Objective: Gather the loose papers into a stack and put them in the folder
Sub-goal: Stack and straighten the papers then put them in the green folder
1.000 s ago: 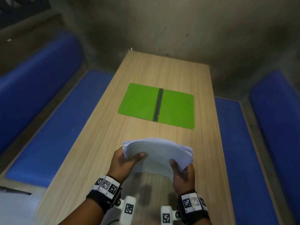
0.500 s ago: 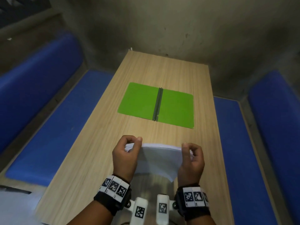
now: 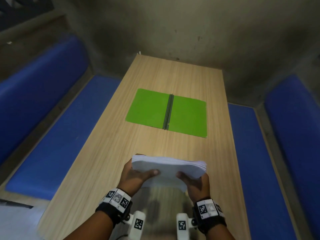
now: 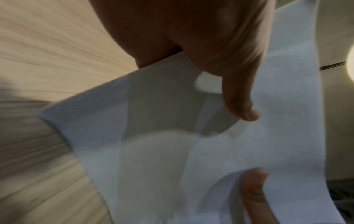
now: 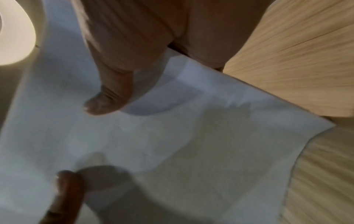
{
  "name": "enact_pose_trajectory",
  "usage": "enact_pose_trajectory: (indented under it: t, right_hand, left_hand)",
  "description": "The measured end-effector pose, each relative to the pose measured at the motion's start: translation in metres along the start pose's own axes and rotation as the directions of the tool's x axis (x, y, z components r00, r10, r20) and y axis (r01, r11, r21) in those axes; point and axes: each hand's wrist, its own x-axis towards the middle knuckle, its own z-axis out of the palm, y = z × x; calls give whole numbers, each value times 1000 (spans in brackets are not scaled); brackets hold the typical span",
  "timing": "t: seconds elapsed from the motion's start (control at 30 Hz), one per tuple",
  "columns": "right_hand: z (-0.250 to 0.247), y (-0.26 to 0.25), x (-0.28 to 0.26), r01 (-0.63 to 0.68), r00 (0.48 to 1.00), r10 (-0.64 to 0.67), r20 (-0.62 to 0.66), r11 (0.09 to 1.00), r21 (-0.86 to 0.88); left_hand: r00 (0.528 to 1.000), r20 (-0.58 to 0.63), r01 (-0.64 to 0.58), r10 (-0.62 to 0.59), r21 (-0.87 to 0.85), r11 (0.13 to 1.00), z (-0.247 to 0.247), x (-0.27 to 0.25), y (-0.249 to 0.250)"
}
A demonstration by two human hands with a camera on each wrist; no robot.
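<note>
Both my hands, left (image 3: 136, 177) and right (image 3: 196, 185), grip paper stack (image 3: 170, 168) above table (image 3: 107, 161); green folder (image 3: 187, 116) open beyond.

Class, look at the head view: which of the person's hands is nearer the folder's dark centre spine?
Right, though only narrowly. The right hand grips the paper stack slightly right of the spine; the left hand grips it further off, to the left. Both are well short of the green folder.

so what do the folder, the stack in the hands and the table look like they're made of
Folder: probably matte green card or thin plastic, lying flat, with a dark spine strip.
Stack: thin white paper; the sheets bend and droop.
Table: pale wood-grain top, perhaps laminate; straight, even grain lines.
</note>
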Motion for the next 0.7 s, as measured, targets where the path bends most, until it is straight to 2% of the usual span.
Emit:
enact_pose_trajectory:
  t: [0.07, 0.17, 0.3, 0.4, 0.47, 0.57, 0.63, 0.7]
  right_hand:
    - [-1, -3, 2, 52, 998, -52, -16, 999, -7]
    - [-3, 9, 0, 56, 998, -57, -10, 997, -59]
    - [-2, 7, 0, 12, 999, -8, 38, 996, -88]
    - [-7, -3, 10, -84, 995, 82, 58, 996, 18]
    - [-13, -9, 15, -96, 994, 94, 53, 994, 47]
    - [-23, -3, 26, -129, 983, 133, 129, 991, -36]
    - [-31, 11, 27, -155, 968, 171, 186, 983, -97]
    - [-36, 28, 25, -198, 958, 229, 173, 964, -176]
  left_hand:
    - [999, -2, 41, -41, 0, 999, 1, 2, 4]
    - [998, 53, 7, -13, 114, 993, 1, 3, -2]
    - [990, 30, 131, -137, 138, 982, 6, 1, -4]
    - [986, 24, 163, -166, 99, 982, 5, 16, -2]
    - [984, 45, 171, -175, 75, 982, 6, 31, 6]
    - [983, 63, 169, -172, 59, 984, 12, 60, 13]
    - [982, 55, 185, -183, -29, 982, 17, 79, 11]
    - [977, 59, 211, -206, -111, 971, 23, 99, 2]
